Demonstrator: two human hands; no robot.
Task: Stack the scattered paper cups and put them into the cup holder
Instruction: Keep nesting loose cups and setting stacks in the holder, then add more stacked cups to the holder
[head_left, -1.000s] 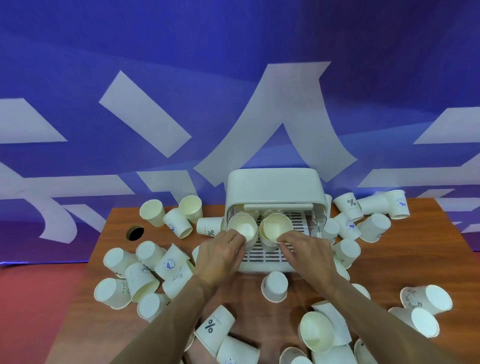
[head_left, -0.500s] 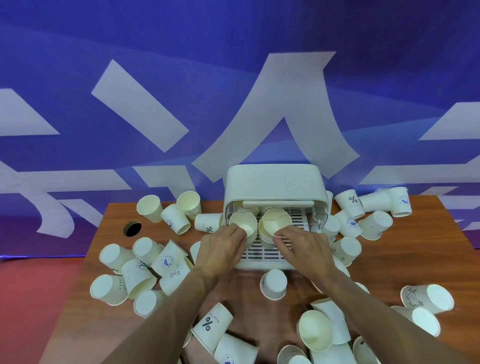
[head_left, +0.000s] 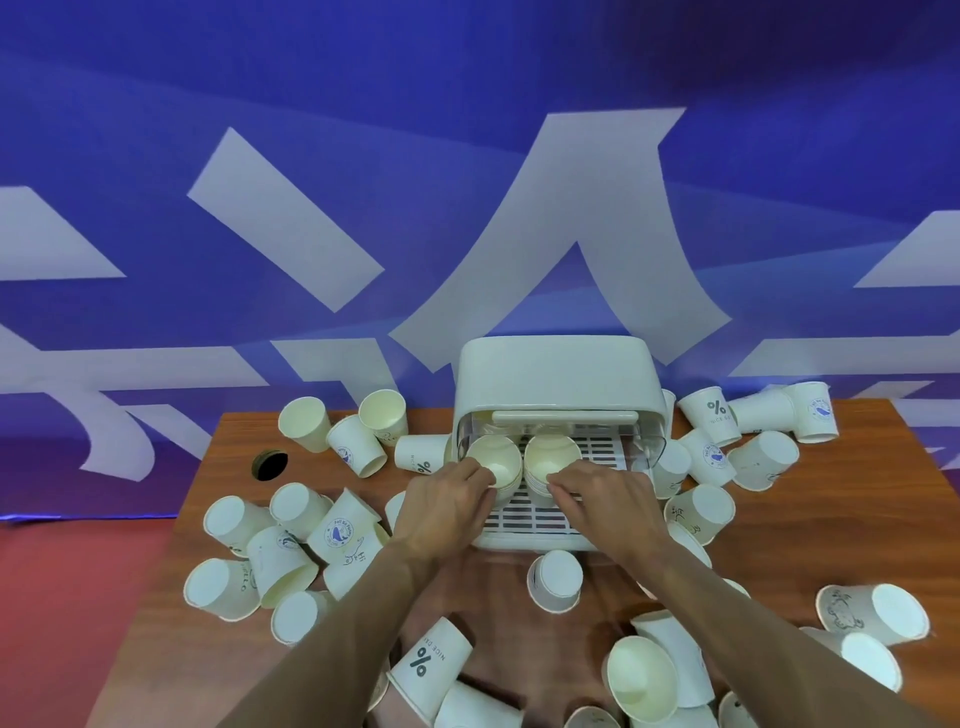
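- Carrying everything, the wooden bench (head_left: 857, 499) is seen littered on both sides and along its near edge, so most of the task is judged undone.
- The white cup holder (head_left: 556, 374) is placed at the back middle of the bench with its front open. Only two stacks are lodged on its slatted tray (head_left: 524, 519).
- The scattered paper cups (head_left: 556, 579) are found in dozens, mostly tipped on their sides, unstacked, and all outside the holder.
- The left stack (head_left: 493, 460) and the right stack (head_left: 550, 457) are laid side by side, mouths turned toward the camera, partly under the holder's cover.
- The left stack is gripped by the curled fingers of the left hand (head_left: 441, 512). The right stack is pinched near its rims by the fingers of the right hand (head_left: 608, 506). Both stacks are judged to be in the course of being seated.
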